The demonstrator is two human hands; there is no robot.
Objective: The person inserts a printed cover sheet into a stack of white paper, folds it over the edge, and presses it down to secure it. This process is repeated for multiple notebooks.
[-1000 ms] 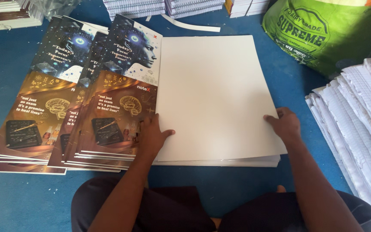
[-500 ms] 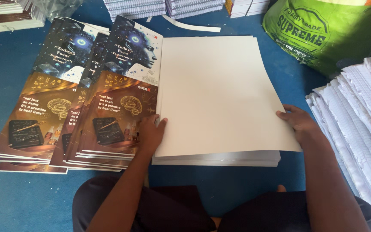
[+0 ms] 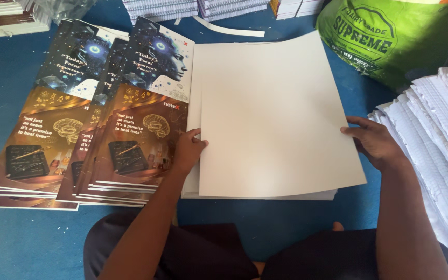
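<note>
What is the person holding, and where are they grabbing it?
A big blank sheet, the top one of the paper stack. The left hand grips its left edge and the right hand its right edge.

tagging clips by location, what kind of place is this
Probably a small print or notebook-binding workshop, worked on the floor: piles of printed covers, a stack of blank cream sheets, and bundles of ruled pages.

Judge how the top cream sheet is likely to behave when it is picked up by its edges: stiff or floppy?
Probably semi-stiff: the top sheet, held between the left hand and right hand, bows gently without creasing. It looks light for its size. Its smooth face probably slides easily off the stack.
</note>
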